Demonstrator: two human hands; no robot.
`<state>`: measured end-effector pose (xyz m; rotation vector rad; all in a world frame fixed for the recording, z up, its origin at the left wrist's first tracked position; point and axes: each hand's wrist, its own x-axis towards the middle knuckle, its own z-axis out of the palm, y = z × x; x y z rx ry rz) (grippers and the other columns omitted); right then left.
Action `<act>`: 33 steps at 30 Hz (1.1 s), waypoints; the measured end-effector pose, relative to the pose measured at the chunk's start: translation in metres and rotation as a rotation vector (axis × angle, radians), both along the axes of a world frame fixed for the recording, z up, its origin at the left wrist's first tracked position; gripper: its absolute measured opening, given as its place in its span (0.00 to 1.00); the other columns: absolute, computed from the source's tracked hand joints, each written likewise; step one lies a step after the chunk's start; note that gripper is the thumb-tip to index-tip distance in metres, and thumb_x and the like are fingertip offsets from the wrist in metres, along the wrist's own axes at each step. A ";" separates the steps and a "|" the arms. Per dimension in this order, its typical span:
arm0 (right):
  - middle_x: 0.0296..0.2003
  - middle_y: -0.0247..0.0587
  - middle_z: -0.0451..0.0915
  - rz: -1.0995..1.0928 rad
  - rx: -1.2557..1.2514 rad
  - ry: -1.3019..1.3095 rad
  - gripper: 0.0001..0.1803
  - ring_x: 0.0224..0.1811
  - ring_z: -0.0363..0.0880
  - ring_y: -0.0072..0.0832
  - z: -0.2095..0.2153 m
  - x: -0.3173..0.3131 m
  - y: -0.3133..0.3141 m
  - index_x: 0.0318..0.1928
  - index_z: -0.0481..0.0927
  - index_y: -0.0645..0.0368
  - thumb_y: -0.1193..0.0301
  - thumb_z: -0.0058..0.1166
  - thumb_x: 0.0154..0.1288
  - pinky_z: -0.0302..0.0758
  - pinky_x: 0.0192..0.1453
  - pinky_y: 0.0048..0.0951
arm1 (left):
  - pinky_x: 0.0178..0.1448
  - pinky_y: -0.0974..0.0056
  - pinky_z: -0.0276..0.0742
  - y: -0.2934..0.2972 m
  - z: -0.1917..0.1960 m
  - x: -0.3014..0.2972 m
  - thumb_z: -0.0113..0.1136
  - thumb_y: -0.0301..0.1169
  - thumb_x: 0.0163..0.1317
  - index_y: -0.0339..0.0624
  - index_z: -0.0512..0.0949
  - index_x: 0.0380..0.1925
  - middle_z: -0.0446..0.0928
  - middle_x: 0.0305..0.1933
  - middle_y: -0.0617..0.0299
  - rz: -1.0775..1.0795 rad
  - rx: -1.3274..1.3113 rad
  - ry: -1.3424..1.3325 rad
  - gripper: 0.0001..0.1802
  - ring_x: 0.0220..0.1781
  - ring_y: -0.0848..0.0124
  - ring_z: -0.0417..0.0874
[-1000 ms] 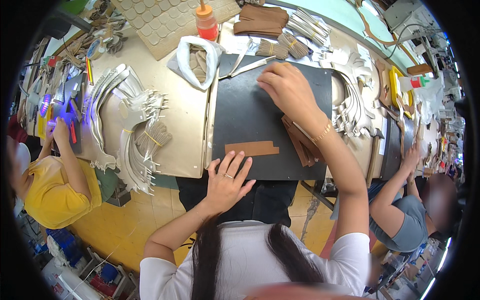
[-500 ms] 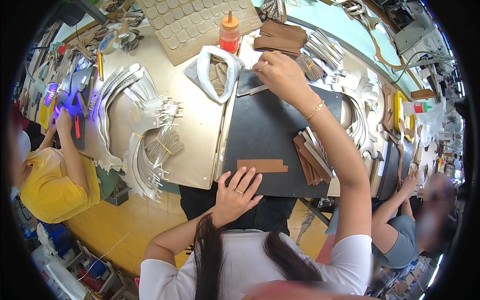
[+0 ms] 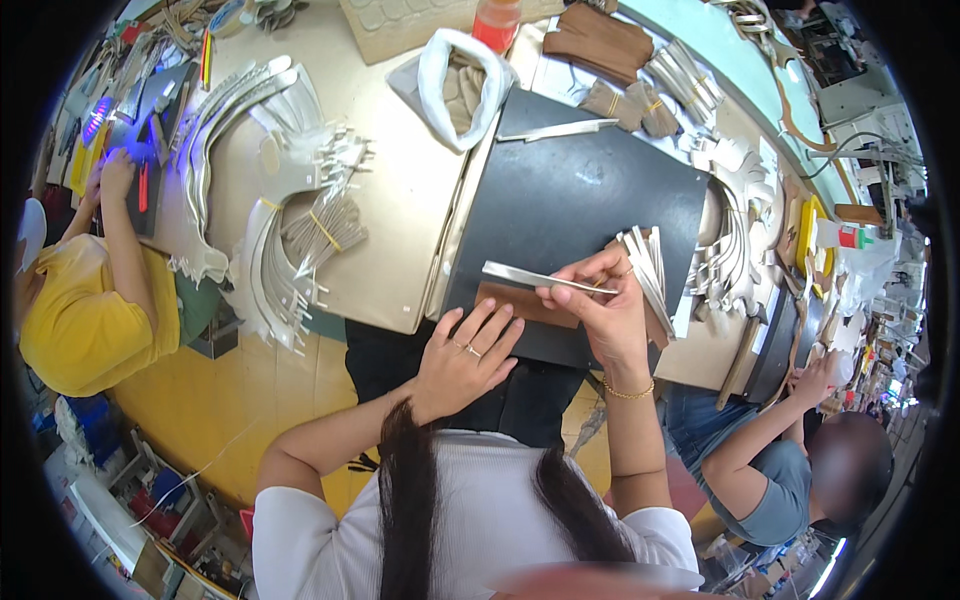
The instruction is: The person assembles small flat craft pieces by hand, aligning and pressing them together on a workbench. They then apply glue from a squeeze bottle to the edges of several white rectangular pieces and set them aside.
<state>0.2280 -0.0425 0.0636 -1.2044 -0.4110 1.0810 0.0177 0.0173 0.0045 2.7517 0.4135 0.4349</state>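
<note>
Right hand pinches a long pale strip between thumb and fingers, holding it just above the brown piece at the near edge of the dark mat. Left hand lies flat, fingers spread, holding nothing, at that same edge. Mat's middle sits bare, white strap bundles crowding the surface to the left.

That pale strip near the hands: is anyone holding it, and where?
Yes. The right hand pinches the pale strip at its right end. The left hand holds nothing, resting flat by the brown piece.
</note>
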 end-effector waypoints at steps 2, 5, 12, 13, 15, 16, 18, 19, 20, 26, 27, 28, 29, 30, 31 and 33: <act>0.40 0.48 0.85 0.007 -0.140 -0.020 0.11 0.44 0.87 0.31 -0.010 -0.012 -0.015 0.42 0.76 0.66 0.83 0.64 0.63 0.85 0.48 0.28 | 0.71 0.50 0.60 -0.001 0.000 -0.002 0.68 0.45 0.58 0.49 0.75 0.64 0.70 0.69 0.59 0.007 0.007 0.000 0.33 0.73 0.63 0.67; 0.42 0.52 0.85 0.017 -0.145 -0.165 0.07 0.43 0.87 0.32 -0.020 -0.025 -0.026 0.35 0.77 0.65 0.84 0.64 0.62 0.86 0.47 0.28 | 0.72 0.49 0.58 -0.001 0.002 -0.002 0.68 0.44 0.58 0.49 0.75 0.64 0.69 0.70 0.58 0.049 -0.023 -0.033 0.33 0.74 0.63 0.66; 0.41 0.54 0.85 0.049 -0.185 -0.323 0.07 0.43 0.87 0.30 -0.028 -0.028 -0.029 0.34 0.76 0.65 0.84 0.63 0.63 0.85 0.45 0.26 | 0.70 0.47 0.57 0.000 0.005 -0.003 0.71 0.44 0.56 0.42 0.74 0.64 0.69 0.68 0.55 0.121 -0.035 0.016 0.36 0.74 0.59 0.66; 0.41 0.53 0.86 0.047 -0.180 -0.308 0.07 0.42 0.87 0.29 -0.029 -0.027 -0.027 0.34 0.76 0.65 0.83 0.63 0.64 0.84 0.45 0.25 | 0.70 0.47 0.57 0.001 0.004 -0.004 0.71 0.45 0.56 0.41 0.74 0.64 0.69 0.69 0.55 0.115 -0.019 0.022 0.37 0.74 0.59 0.66; 0.41 0.53 0.86 0.043 -0.162 -0.272 0.07 0.42 0.87 0.29 -0.030 -0.026 -0.025 0.34 0.77 0.65 0.83 0.64 0.63 0.84 0.46 0.25 | 0.69 0.47 0.56 0.001 0.003 -0.005 0.71 0.46 0.56 0.41 0.74 0.64 0.69 0.69 0.55 0.115 -0.003 0.022 0.38 0.73 0.60 0.66; 0.41 0.53 0.86 0.042 -0.153 -0.256 0.07 0.42 0.87 0.29 -0.031 -0.025 -0.025 0.34 0.77 0.65 0.83 0.64 0.63 0.84 0.46 0.25 | 0.69 0.46 0.56 0.001 0.002 -0.005 0.71 0.47 0.56 0.41 0.74 0.64 0.69 0.69 0.56 0.115 0.006 0.019 0.38 0.73 0.60 0.66; 0.41 0.53 0.86 0.044 -0.153 -0.261 0.07 0.43 0.87 0.29 -0.032 -0.025 -0.024 0.35 0.77 0.65 0.83 0.64 0.63 0.84 0.47 0.26 | 0.68 0.46 0.55 0.000 0.001 -0.005 0.71 0.48 0.55 0.41 0.74 0.64 0.69 0.69 0.56 0.124 0.033 0.024 0.39 0.73 0.61 0.66; 0.41 0.53 0.86 0.043 -0.159 -0.260 0.07 0.43 0.87 0.29 -0.033 -0.025 -0.024 0.35 0.77 0.65 0.83 0.64 0.63 0.84 0.48 0.26 | 0.67 0.46 0.55 0.000 0.001 -0.005 0.71 0.49 0.55 0.42 0.74 0.64 0.69 0.69 0.56 0.126 0.047 0.026 0.39 0.73 0.61 0.66; 0.41 0.52 0.86 0.043 -0.158 -0.273 0.07 0.43 0.87 0.29 -0.033 -0.025 -0.024 0.35 0.77 0.65 0.83 0.64 0.63 0.84 0.48 0.26 | 0.67 0.46 0.55 0.000 0.001 -0.005 0.71 0.49 0.55 0.42 0.74 0.64 0.69 0.69 0.57 0.127 0.051 0.027 0.39 0.73 0.62 0.65; 0.41 0.52 0.86 0.040 -0.173 -0.327 0.07 0.43 0.87 0.29 -0.036 -0.027 -0.024 0.35 0.78 0.65 0.83 0.65 0.63 0.84 0.51 0.27 | 0.65 0.46 0.55 -0.001 -0.002 -0.006 0.72 0.50 0.54 0.46 0.73 0.65 0.68 0.68 0.58 0.135 0.049 0.033 0.40 0.73 0.62 0.63; 0.41 0.51 0.86 0.035 -0.173 -0.322 0.07 0.43 0.87 0.28 -0.035 -0.027 -0.024 0.35 0.78 0.65 0.83 0.65 0.63 0.83 0.51 0.27 | 0.65 0.46 0.54 0.000 -0.003 -0.007 0.72 0.50 0.54 0.47 0.73 0.66 0.67 0.69 0.57 0.139 0.039 0.033 0.40 0.73 0.61 0.63; 0.41 0.51 0.86 0.031 -0.182 -0.317 0.07 0.43 0.87 0.28 -0.035 -0.027 -0.024 0.35 0.78 0.65 0.83 0.65 0.63 0.83 0.51 0.27 | 0.65 0.46 0.54 0.000 -0.004 -0.007 0.72 0.50 0.54 0.48 0.72 0.66 0.66 0.69 0.57 0.143 0.030 0.032 0.41 0.73 0.61 0.63; 0.41 0.51 0.86 0.033 -0.182 -0.326 0.07 0.43 0.87 0.28 -0.035 -0.027 -0.024 0.35 0.78 0.65 0.83 0.65 0.63 0.83 0.51 0.27 | 0.66 0.47 0.54 -0.001 -0.004 -0.008 0.72 0.50 0.54 0.48 0.72 0.66 0.65 0.69 0.57 0.147 0.025 0.023 0.41 0.73 0.60 0.62; 0.41 0.51 0.86 0.036 -0.192 -0.335 0.07 0.44 0.87 0.28 -0.034 -0.028 -0.024 0.35 0.78 0.65 0.82 0.65 0.63 0.83 0.51 0.26 | 0.66 0.47 0.54 -0.001 -0.005 -0.008 0.72 0.51 0.54 0.49 0.72 0.67 0.65 0.70 0.56 0.151 0.020 0.014 0.41 0.73 0.59 0.62; 0.41 0.50 0.86 0.040 -0.206 -0.343 0.07 0.44 0.87 0.28 -0.033 -0.028 -0.024 0.35 0.78 0.65 0.82 0.65 0.63 0.83 0.51 0.26 | 0.66 0.47 0.53 0.000 -0.005 -0.008 0.72 0.51 0.53 0.50 0.71 0.67 0.64 0.70 0.56 0.155 0.017 0.004 0.41 0.73 0.59 0.61; 0.41 0.50 0.87 0.044 -0.215 -0.355 0.07 0.44 0.87 0.27 -0.032 -0.028 -0.024 0.35 0.78 0.64 0.82 0.65 0.63 0.83 0.51 0.26 | 0.67 0.47 0.53 0.000 -0.005 -0.009 0.72 0.51 0.53 0.51 0.71 0.67 0.62 0.71 0.55 0.152 0.017 0.019 0.42 0.73 0.58 0.60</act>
